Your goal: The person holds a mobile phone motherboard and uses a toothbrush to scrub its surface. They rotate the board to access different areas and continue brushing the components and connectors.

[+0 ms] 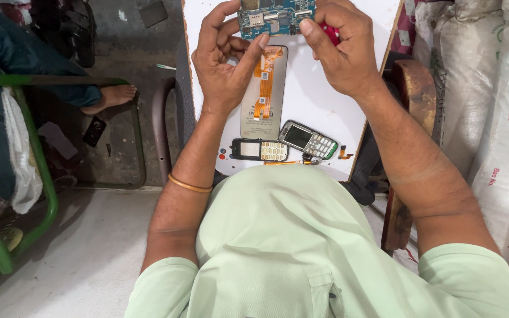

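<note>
View from above a seated person in a pale green shirt, looking down at a white rectangular board used as a counter (319, 100) resting across the lap.

Both hands are raised over the far end of the counter and are clamped on one thing: a blue-green rectangular phone circuit board (275, 17) with small silver metal parts. The left hand (222, 65) grips its left edge, thumb pressing the lower edge. The right hand (343, 50) grips its right edge, forefinger lying across the lower right corner. A small red object (331, 30) shows under the right fingers; what it is cannot be told. The circuit board's long axis runs left to right, component face up toward the camera; its far edge is cut off by the picture's top.

Just below the circuit board, flat on the counter, lies a grey phone screen panel with orange ribbon cables (264, 91), its long axis pointing away from the person.

Nearer the person lie two small keypad phones: a black one (259, 150) lying left to right, and a silver and green one (308, 140) tilted, nearly touching it. A small orange ribbon piece (344, 154) lies by the counter's right edge.

At right stand large white woven sacks (496, 106) printed with red lettering down their sides. At left is a green metal frame (36, 171), and another person's bare foot (110, 97) rests on the floor.
</note>
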